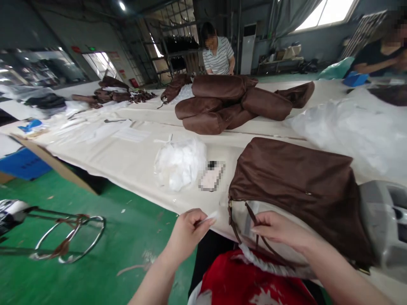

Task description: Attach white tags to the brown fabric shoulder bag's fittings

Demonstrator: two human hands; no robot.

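Note:
A large brown leather bag [292,178] lies on the table in front of me, its near side by my right forearm. My left hand [190,228] is closed in a pinch on a small white strip [210,217] near the table's edge. At the bag's left end, my right hand [275,226] is closed, its fingertips at a thin brown strap [250,210]. The bag's handle [260,263], wrapped in whitish material, hangs over the near edge above my lap.
A clear plastic bag of white pieces [179,163] and a blurred-out phone [211,177] lie left of the leather bag. Several brown bags [219,101] are piled beyond. A grey machine [381,224] stands at the right. One person [219,53] works across the table, another at far right.

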